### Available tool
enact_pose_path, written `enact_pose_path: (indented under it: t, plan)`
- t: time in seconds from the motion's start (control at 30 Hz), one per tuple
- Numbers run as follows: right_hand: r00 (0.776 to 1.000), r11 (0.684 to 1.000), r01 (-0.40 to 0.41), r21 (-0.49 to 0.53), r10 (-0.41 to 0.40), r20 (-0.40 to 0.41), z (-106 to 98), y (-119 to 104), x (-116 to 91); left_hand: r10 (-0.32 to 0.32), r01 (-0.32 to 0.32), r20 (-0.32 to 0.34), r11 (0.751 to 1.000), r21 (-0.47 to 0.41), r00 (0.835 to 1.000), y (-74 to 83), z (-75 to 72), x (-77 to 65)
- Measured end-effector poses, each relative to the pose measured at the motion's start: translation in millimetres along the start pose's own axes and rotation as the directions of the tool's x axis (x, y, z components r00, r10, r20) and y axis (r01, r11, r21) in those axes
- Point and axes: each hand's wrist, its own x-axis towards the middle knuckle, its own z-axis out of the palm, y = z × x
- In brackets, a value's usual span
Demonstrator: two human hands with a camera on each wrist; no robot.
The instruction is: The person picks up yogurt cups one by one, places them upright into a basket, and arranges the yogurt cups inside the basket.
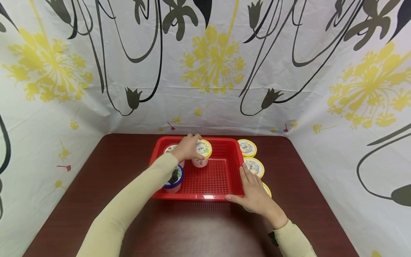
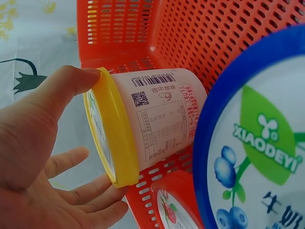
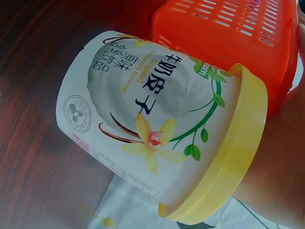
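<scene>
A yellow-lidded cup [image 1: 200, 162] stands inside the red plastic basket [image 1: 218, 141], toward its back. My left hand [image 1: 187, 148] holds this cup by its lid, the thumb on one side of the rim and fingertips at the other, as the left wrist view shows. Beside it in the basket are a blue-lidded cup [image 1: 172, 184] and a red-lidded cup [image 2: 174, 202], partly hidden by the left arm. My right hand [image 1: 257, 194] rests with straight, spread fingers along the basket's right edge, thumb at the front corner. Close by it is another yellow-lidded cup [image 3: 157, 119].
Outside the basket's right side, yellow-lidded cups [image 1: 247, 148] stand in a row, the nearest partly covered by the right hand. Everything sits on a dark red-brown table [image 1: 205, 228]. A white patterned cloth [image 1: 192, 107] hangs behind and at both sides.
</scene>
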Motion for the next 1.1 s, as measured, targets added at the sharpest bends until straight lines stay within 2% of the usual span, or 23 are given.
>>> enact_pose_path:
  t: [0.23,0.6,0.87,1.1]
  plan:
    - [1.0,1.0,-0.003,0.008,0.003,0.006,-1,0,-1,0.017,-0.017,0.011,1.0,0.001,1.0,-3.0,6.3,1.0]
    - [1.0,1.0,-0.008,0.019,0.008,0.015,1,-1,-2,0.01,-0.01,0.034,1.0,0.001,0.999,-6.8,15.8,0.4]
    - [1.0,1.0,0.004,0.004,-0.004,0.003,2,1,-1,0.007,-0.006,0.046,1.0,-0.026,0.999,-7.3,16.6,0.7]
    - [1.0,1.0,0.002,0.011,-0.002,0.003,0,1,0,0.01,-0.01,0.058,1.0,-0.006,0.998,-7.2,16.2,1.8]
